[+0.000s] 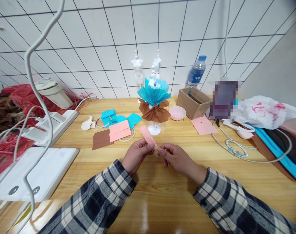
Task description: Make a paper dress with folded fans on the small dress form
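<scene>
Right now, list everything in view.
Skirted mannequin: 1, multicoloured, centre
Other mannequins: 2, white, rear
Paper strip: 1, pink, centre
Papers: several, blue, pink, brown, both sides
Bowl: 1, pink, centre
Box: 1, brown, right
Bottle: 1, clear, rear
Bag: 1, white, right
Bracelet: 1, pale, right
Blurred object: 1, dark, right
Cup: 1, cream, left
Plastic: uncounted, red, left
Power strip, slab: 1 each, white, left
Cables: several, white, sides
Table: 1, tan, below
Left hand: 1, holding paper strip
Right hand: 1, beside it

The pale yellow-brown wooden tabletop [162, 201] looks smooth and glossy to me; the narrow folded pink paper strip [147, 136] is matt, the pleated turquoise-and-brown paper skirt [155, 95] finely ridged, the open brown rectangular cardboard box [190, 105] dull.
</scene>
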`<action>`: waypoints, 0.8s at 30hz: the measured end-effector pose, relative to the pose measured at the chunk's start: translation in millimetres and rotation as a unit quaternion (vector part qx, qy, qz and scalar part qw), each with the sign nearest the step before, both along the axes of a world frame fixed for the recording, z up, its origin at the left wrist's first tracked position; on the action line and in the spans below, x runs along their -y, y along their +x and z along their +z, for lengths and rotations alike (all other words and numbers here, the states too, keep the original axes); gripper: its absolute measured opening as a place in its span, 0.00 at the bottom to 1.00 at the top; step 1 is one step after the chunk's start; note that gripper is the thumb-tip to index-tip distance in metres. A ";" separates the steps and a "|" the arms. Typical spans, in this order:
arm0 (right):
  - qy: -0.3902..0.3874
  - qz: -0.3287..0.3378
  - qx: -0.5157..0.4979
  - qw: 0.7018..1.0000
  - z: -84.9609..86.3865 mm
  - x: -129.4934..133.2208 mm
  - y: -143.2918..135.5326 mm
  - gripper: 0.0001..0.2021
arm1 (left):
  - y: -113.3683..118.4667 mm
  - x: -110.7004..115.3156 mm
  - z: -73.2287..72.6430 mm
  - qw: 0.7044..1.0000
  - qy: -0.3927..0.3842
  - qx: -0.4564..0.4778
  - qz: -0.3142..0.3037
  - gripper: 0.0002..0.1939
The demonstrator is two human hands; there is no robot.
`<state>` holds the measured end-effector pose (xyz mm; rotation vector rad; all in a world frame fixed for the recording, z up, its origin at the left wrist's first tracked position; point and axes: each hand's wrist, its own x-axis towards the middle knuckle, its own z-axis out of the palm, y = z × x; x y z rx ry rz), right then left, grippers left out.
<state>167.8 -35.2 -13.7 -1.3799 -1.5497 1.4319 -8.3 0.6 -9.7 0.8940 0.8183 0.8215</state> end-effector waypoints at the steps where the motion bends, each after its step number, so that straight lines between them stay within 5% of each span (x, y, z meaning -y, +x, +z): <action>1: -0.001 -0.002 -0.001 1.000 -0.4 -0.1 0.1 0.16 | -0.2 -0.2 -0.1 1.000 0.000 0.002 -0.002 0.09; 24: -0.003 -0.004 -0.005 1.000 -0.9 -0.9 0.3 0.17 | 0.7 -0.6 -0.4 1.000 0.010 -0.013 -0.001 0.11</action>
